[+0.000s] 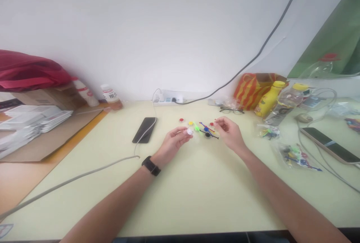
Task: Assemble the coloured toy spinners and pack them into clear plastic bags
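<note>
My left hand, with a dark watch on its wrist, pinches a small white round plastic piece just above the table. To the right, my right hand has its thumb and fingers closed together. A speck of red shows at those fingertips, too small to name. Between the hands lie a bright green piece, a blue stick-like piece and a black round piece. Behind them are a yellow round piece and a red round piece. Another red round piece is beside my right fingertips.
A phone with a cable across it lies left. Glasses, a striped bag and a yellow bottle stand behind right. Clear bags of colored parts and a second phone lie right. A power strip sits against the wall.
</note>
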`<state>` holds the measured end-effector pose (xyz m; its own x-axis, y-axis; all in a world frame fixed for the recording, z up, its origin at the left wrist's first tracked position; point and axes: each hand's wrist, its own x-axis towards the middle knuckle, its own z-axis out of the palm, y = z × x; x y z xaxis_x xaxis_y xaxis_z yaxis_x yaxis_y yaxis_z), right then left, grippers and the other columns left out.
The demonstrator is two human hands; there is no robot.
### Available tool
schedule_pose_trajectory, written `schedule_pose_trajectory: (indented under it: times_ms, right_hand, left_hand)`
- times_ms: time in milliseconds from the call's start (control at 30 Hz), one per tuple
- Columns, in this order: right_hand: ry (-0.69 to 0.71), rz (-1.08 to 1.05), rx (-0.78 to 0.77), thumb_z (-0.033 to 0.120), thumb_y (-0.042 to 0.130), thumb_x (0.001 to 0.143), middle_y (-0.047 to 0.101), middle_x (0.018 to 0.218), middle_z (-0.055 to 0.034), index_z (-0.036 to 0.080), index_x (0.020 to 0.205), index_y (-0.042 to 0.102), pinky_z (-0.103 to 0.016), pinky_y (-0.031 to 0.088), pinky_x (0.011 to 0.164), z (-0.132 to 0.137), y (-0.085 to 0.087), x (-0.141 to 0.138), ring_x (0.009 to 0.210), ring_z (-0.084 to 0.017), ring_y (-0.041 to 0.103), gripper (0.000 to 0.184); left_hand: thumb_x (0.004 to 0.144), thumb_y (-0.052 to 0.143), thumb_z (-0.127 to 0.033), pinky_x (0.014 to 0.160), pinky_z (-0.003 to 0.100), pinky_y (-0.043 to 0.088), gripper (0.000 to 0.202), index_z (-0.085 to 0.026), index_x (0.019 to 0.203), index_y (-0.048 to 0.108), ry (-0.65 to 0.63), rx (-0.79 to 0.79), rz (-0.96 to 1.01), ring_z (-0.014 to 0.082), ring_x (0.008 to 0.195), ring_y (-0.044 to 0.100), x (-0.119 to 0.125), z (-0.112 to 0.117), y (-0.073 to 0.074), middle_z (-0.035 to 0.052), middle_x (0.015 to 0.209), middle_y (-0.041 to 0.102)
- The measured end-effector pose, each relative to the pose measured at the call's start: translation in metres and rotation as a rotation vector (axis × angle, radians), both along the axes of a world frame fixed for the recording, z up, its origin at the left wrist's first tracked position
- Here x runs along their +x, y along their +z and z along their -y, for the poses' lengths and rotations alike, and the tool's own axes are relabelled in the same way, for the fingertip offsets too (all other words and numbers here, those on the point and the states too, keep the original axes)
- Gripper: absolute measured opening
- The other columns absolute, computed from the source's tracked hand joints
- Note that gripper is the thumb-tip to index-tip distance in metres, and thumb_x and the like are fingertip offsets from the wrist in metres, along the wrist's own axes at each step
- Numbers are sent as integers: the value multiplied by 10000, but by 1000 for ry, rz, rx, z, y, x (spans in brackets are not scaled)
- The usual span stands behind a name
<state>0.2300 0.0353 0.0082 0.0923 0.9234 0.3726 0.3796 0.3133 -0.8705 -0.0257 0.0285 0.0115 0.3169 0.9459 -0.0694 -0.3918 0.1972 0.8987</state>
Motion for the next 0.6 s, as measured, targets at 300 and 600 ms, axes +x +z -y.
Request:
schedule_pose_trajectory:
  times_ms: [300,600]
  right_hand:
    - [78,541,123,293,598,918,717,1137,-85,254,1140,712,-461,500,984,2,-20,-2,1103,-283,647,252]
    - [222,583,89,181,562,930,725,1201,-95,221,1155,709,-463,502,1024,1,-28,-3,1137,-276,658,272]
  left_hand:
    - [828,826,-257,1095,324,483,275,-158,1078,767,-27,-31,90,218,1141,701,-3,-3,0,110,1184,758]
    - [841,813,-223,1131,353,470,307,-162,1130,727,-9,-56,107,229,1154,705,-3,-3,0,116,1217,747]
